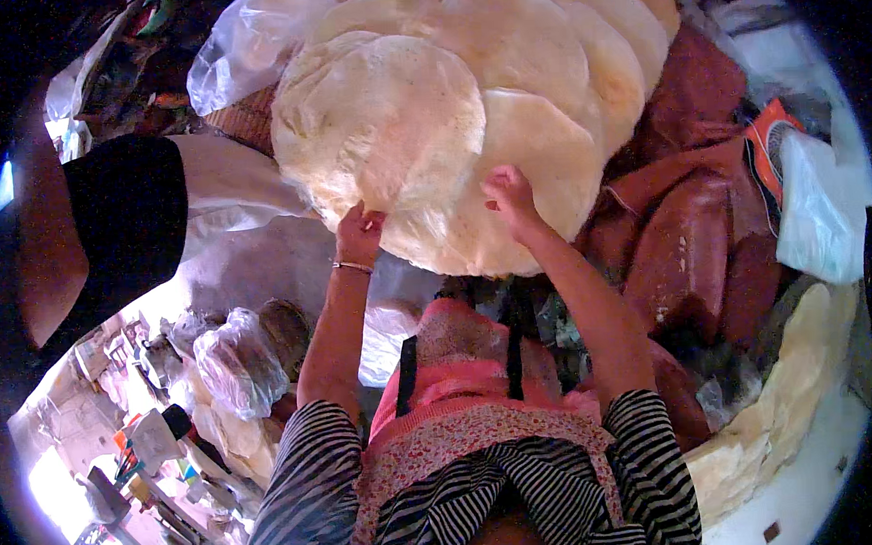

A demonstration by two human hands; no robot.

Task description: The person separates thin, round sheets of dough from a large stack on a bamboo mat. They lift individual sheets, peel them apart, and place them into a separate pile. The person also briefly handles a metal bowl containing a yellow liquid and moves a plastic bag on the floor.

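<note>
Large, thin, pale round flatbreads overlap in a wide pile before me. My left hand (361,235) is pinched closed on the near edge of the top-left flatbread (382,111), whose surface is slightly wrinkled. Over a smoother flatbread (537,139) to the right, my right hand (510,198) is curled closed, close to the right edge of the top-left one. Whether anything sits between its fingers is hidden. More flatbreads (616,64) fan out toward the far right of the pile.
A clear plastic bag (250,44) lies at the far left of the pile. Reddish-brown sacking (684,235) bunches up on the right, beside a pale blue bag (823,211). Another person's dark-sleeved arm (127,216) is at the left. Plastic-wrapped bundles (242,361) stand lower left.
</note>
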